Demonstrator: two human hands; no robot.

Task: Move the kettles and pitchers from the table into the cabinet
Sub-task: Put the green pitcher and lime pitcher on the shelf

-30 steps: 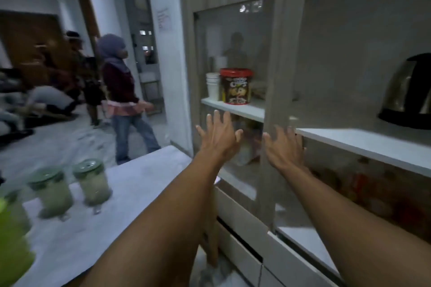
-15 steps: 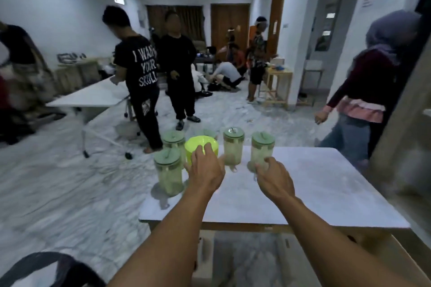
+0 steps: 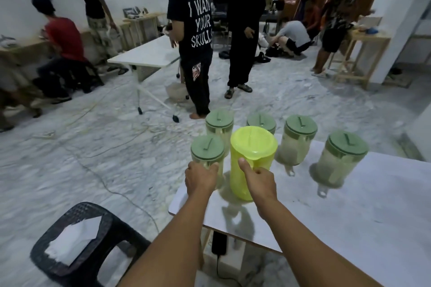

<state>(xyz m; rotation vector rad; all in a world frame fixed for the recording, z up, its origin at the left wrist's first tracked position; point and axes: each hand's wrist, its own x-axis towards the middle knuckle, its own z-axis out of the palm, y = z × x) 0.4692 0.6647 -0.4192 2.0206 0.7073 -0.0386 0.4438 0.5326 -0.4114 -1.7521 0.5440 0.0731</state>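
Several pitchers stand on the white table. A bright yellow-green pitcher is in front; my right hand grips its handle, thumb on top. Left of it stands a clear pitcher with a dull green lid; my left hand is curled round its handle. More green-lidded pitchers stand behind: one at the back left, one at the back middle, one right of the yellow one and one at the far right. The cabinet is out of view.
A black plastic stool with white paper on it stands at my lower left. Several people stand and sit across the marble floor beyond the table. A white folding table is further back. Cables run over the floor.
I turned from the cabinet to the table. My hands, flat near the cabinet door a second ago, have reached in and closed on the handles of two pitchers.
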